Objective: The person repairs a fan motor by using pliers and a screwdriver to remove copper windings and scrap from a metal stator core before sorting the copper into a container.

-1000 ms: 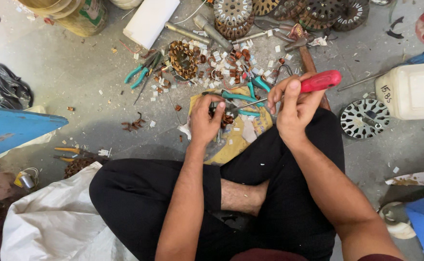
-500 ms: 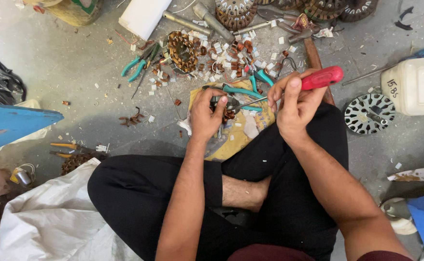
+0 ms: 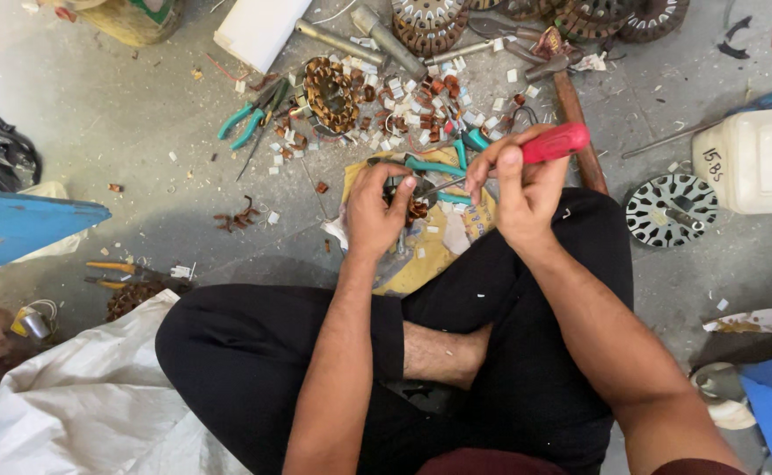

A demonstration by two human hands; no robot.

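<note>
1. Stator piece (image 3: pixel 411 204), small, with copper windings, sits in front of the crossed legs on a yellow cloth (image 3: pixel 430 251), gripped by the left hand (image 3: pixel 377 211) with fingers curled tight around it.
2. Screwdriver (image 3: pixel 540 145), red-handled, is clenched in the right hand (image 3: pixel 518 189); its metal tip points left, touching the stator piece.
3. Green-handled pliers (image 3: pixel 250 123) lie far left on the floor among white scraps.
4. Wooden-handled hammer (image 3: pixel 571 105) lies beyond the right hand.
5. Round slotted rotor disc (image 3: pixel 672 209) rests right, just beside a white plastic canister (image 3: pixel 760 158).
</note>
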